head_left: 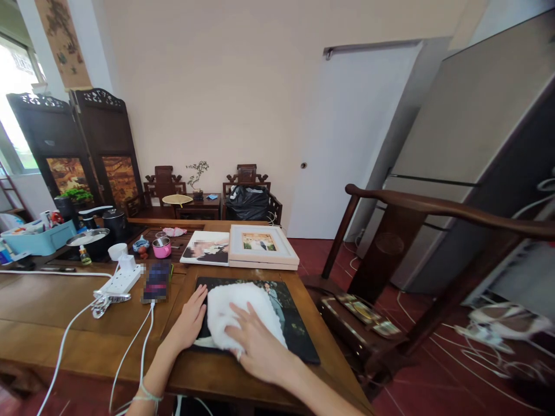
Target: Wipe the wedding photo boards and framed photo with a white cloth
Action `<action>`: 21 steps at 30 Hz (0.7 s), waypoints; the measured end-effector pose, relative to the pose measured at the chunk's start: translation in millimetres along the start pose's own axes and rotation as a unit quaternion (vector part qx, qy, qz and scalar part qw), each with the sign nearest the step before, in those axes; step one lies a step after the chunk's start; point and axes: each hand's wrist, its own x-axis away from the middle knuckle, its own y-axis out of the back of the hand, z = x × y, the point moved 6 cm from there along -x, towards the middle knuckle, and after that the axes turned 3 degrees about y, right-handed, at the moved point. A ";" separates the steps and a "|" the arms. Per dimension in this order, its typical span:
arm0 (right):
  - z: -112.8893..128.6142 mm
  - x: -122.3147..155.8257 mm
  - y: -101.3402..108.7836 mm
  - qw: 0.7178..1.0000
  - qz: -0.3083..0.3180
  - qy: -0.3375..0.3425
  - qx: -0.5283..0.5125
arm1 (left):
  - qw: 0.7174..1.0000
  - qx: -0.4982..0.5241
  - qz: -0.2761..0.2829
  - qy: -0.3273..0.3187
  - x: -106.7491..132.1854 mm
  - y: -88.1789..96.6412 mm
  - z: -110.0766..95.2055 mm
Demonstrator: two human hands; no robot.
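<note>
Because the long brown wooden tabletop (52,323) carries everything, start there: it runs from your body towards the far wall, with a dark curved-arm wooden chair (433,231) just off its right side. Right in front of you, a large dark unframed photo print (299,341) lies flat near the tabletop's front edge, within easy reach of both arms. Beyond it sits a white-framed picture (262,245), touching a smaller unframed print (208,247) on its left; both are well apart from your hands.

A fluffy white cloth (243,306) is bunched on the middle of the dark print. Your right hand (260,349) lies on top of it, grip released, fingers spread and pressing down rather than clenching. Your left hand (191,318) rests flat at the print's left edge, grip released too, likely pinning it so it cannot slide.

To the left lie a white power strip (121,280) and a small pink cup (162,247).
</note>
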 end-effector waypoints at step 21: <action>-19.8 -41.8 -2.0 1.000 -0.005 -0.019 0.013 | 0.992 0.087 -0.091 -0.005 2.3 27.3 -24.1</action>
